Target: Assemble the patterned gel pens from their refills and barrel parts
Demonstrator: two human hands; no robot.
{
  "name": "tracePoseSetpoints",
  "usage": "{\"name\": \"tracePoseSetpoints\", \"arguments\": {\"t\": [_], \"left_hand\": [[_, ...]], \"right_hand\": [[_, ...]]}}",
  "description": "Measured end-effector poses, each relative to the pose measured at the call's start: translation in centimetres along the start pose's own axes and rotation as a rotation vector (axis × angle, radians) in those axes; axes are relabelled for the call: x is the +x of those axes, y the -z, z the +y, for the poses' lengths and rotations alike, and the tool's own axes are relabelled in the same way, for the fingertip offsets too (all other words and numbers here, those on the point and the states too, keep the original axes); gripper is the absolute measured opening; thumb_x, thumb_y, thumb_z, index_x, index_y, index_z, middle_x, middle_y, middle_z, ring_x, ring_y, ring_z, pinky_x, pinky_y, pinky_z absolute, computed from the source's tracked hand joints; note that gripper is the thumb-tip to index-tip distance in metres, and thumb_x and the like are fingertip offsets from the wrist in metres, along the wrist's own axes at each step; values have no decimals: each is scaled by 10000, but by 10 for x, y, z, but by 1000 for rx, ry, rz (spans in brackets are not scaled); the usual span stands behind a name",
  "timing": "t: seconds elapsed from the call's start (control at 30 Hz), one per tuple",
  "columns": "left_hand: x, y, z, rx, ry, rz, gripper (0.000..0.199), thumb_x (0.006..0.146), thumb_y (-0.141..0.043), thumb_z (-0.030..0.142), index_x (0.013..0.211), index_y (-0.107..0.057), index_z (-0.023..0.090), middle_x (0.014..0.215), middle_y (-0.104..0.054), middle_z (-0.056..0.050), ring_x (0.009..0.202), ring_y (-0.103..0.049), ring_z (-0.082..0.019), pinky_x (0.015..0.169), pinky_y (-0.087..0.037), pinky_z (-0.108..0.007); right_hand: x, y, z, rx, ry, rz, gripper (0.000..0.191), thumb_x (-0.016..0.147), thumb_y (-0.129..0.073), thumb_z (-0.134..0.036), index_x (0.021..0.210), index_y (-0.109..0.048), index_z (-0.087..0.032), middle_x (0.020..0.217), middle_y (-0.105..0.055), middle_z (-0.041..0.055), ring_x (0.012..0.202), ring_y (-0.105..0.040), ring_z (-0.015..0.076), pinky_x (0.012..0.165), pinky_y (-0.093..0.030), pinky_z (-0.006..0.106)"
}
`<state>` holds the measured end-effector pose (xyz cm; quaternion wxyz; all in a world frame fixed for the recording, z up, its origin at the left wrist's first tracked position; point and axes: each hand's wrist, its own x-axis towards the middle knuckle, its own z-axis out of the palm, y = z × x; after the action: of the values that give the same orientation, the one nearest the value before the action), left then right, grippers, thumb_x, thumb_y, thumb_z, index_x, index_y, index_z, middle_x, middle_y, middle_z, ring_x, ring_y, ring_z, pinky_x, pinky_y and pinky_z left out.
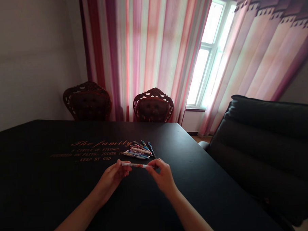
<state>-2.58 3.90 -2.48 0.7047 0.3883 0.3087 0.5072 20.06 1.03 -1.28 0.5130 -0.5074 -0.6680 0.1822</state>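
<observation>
Between my two hands, a slim white pen (134, 165) with a reddish patch is held level above the dark table. My left hand (117, 172) pinches its left end between thumb and fingers. At the other end, the thumb and fingers of my right hand (161, 173) close round the pen and hide its tip. Just beyond my hands lies a loose pile of pens (137, 151) in white, blue, pink and dark colours. One dark pen (151, 149) lies at the pile's right edge, pointing away from me.
The black table (70, 194) bears gold lettering (94, 150) left of the pile. Two carved chairs (90, 101) stand along its far side, before striped curtains (151, 54) and a window (207, 55). A black leather recliner (268, 151) is close to the table's right edge.
</observation>
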Motion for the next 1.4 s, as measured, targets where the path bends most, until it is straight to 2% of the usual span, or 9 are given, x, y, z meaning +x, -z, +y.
{"name": "tracePoseSetpoints", "arguments": {"t": [0.23,0.33,0.5,0.6,0.73,0.87,0.97,1.23,1.4], "left_hand": [[1,2,4,39,-20,22,387,844,-681,467,980,-751,111,842,-750,-83,766,-631,-161,750,-479,-250],[2,7,5,125,-28,28,448,871,-605,530,1051,-726,138,908,-752,-89,803,-633,-183,764,-473,-280],[10,22,1,389,-65,77,470,870,-564,565,1077,-703,167,928,-747,-76,844,-632,-214,755,-454,-300],[18,31,-5,455,-49,66,477,866,-548,578,1063,-700,171,933,-749,-77,859,-642,-233,766,-463,-319],[27,40,-13,508,-46,50,497,842,-556,608,1056,-703,183,934,-752,-76,877,-658,-258,778,-497,-342],[32,45,-18,562,-63,38,506,820,-563,633,1042,-717,205,932,-757,-65,886,-666,-269,790,-528,-343],[34,46,-19,613,-60,46,519,806,-559,652,1016,-732,209,913,-764,-65,875,-670,-278,774,-540,-342],[30,40,-17,596,-61,47,508,821,-556,617,1019,-728,182,897,-762,-71,842,-677,-266,771,-527,-349],[19,25,-13,562,-122,47,462,845,-553,568,991,-731,167,846,-754,-79,799,-661,-247,752,-496,-344]], "right_hand": [[-1,-1,3,-117,137,-117,46,829,-695,-245,803,-709,-209,766,-655,-1,776,-574,162,751,-418,277],[5,5,-2,-202,164,-70,65,821,-710,-259,770,-713,-218,814,-649,8,834,-563,173,793,-413,289],[9,52,0,-329,35,92,107,848,-671,-290,793,-735,-224,757,-621,7,760,-557,167,728,-415,275],[-21,99,18,-403,-83,196,193,877,-617,-349,810,-737,-213,745,-628,20,713,-559,178,652,-407,274],[-97,159,52,-569,-232,304,307,916,-526,-417,820,-729,-207,736,-638,41,702,-584,206,645,-407,302],[-158,192,70,-720,-310,369,365,929,-481,-481,848,-716,-214,799,-670,69,780,-614,244,720,-425,337],[-174,193,70,-810,-300,361,406,947,-439,-509,858,-701,-212,824,-673,81,803,-608,255,749,-423,356],[-178,186,68,-1005,-219,346,502,964,-355,-559,826,-671,-194,802,-647,108,780,-570,268,761,-404,396],[-142,176,49,-984,-93,373,384,918,-485,-540,919,-669,-204,879,-658,121,824,-564,293,797,-400,429]]}}
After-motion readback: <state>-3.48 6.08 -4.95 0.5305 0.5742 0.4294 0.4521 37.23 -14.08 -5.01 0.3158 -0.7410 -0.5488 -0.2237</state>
